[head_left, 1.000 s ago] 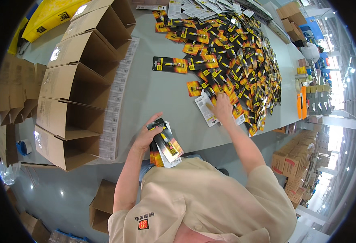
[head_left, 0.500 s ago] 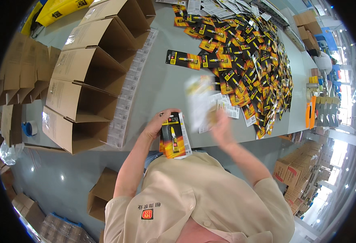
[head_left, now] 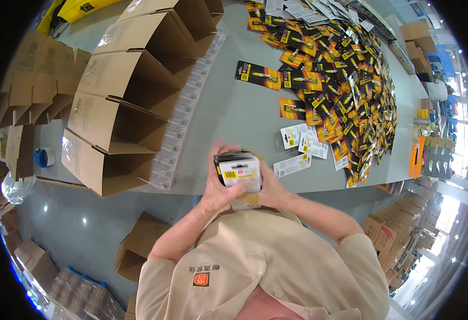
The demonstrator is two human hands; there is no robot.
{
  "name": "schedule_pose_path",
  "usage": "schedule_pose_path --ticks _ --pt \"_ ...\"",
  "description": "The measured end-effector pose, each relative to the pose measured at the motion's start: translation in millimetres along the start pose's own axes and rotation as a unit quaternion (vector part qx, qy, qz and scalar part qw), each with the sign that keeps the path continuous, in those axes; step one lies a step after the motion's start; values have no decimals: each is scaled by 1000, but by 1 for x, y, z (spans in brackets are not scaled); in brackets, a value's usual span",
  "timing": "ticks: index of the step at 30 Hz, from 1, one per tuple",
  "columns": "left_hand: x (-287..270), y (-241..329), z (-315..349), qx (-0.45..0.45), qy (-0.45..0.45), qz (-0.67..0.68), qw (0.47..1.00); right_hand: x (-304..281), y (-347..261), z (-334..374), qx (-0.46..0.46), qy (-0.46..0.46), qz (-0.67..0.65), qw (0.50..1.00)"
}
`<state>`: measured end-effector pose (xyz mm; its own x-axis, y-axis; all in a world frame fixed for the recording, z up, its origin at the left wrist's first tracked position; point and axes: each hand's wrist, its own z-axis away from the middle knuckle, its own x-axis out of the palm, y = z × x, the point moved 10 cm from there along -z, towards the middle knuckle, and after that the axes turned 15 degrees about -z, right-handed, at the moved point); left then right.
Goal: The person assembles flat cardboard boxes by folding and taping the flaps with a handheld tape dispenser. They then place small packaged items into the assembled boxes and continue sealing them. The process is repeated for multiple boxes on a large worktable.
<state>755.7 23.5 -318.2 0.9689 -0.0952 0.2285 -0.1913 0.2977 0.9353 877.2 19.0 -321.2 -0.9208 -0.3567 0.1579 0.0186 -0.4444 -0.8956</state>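
Observation:
At the table's near edge I hold a stack of blister cards (head_left: 242, 169) between both hands. My left hand (head_left: 217, 185) is closed round the left side, its thumb across the white printed back of the top card. My right hand (head_left: 271, 188) presses the right side; its fingers are partly hidden behind the stack. Right of my hands lie several white-backed cards (head_left: 292, 164). Beyond them spreads a large heap of black-and-orange blister cards (head_left: 340, 90), each with a small yellow-tipped tube. One such card (head_left: 258, 75) lies at the heap's left edge.
Open cardboard boxes (head_left: 118, 114) stand in a row on the grey table (head_left: 212, 106) at left, beside a strip of printed cartons (head_left: 176, 128). A blue tape roll (head_left: 43, 157) lies farther left. Another open box (head_left: 140, 248) is on the floor below.
My right hand has come left with its white-backed cards to meet my left hand. The cards from both hands now form one stack, held between them.

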Motion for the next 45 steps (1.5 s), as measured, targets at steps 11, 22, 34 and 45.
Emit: schedule_pose_path --ticks 11,22,34,45 --pt "-1 -6 -32 253 -1 -503 826 -3 -59 -16 -252 -103 423 864" --pt "85 -28 -36 262 -213 -785 519 -65 53 11 -208 135 267 931" --pt "-117 232 79 142 336 -772 520 -16 3 27 -111 -56 37 992" --pt "-289 201 50 -43 158 -521 838 165 70 -102 172 2 -210 963"
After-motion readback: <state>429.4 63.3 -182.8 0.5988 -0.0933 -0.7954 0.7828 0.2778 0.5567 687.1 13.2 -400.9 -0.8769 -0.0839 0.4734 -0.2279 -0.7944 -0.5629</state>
